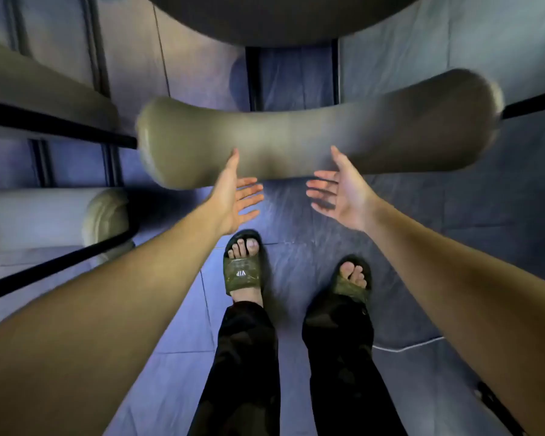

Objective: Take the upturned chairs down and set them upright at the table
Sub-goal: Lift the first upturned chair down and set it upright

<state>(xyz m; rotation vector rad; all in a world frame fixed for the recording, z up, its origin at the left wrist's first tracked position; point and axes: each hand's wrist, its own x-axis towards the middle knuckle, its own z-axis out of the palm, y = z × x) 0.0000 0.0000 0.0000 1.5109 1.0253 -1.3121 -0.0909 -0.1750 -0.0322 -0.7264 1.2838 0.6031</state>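
Observation:
A chair with an olive-grey padded backrest (pixel 318 133) stands right in front of me, its backrest blurred by motion and its seat (pixel 280 23) showing at the top edge. My left hand (pixel 236 196) and my right hand (pixel 337 190) are both open, palms facing each other, just under the near edge of the backrest. The thumbs reach the padding; the fingers hold nothing. Black metal frame bars (pixel 532 103) run out from the backrest's sides.
More padded chair backs (pixel 44 86) (pixel 54 218) with black frame bars (pixel 54 272) crowd the left side. My feet in dark green slides (pixel 243 269) stand on a blue-grey tiled floor (pixel 453 215). A dark object (pixel 497 407) lies at the lower right.

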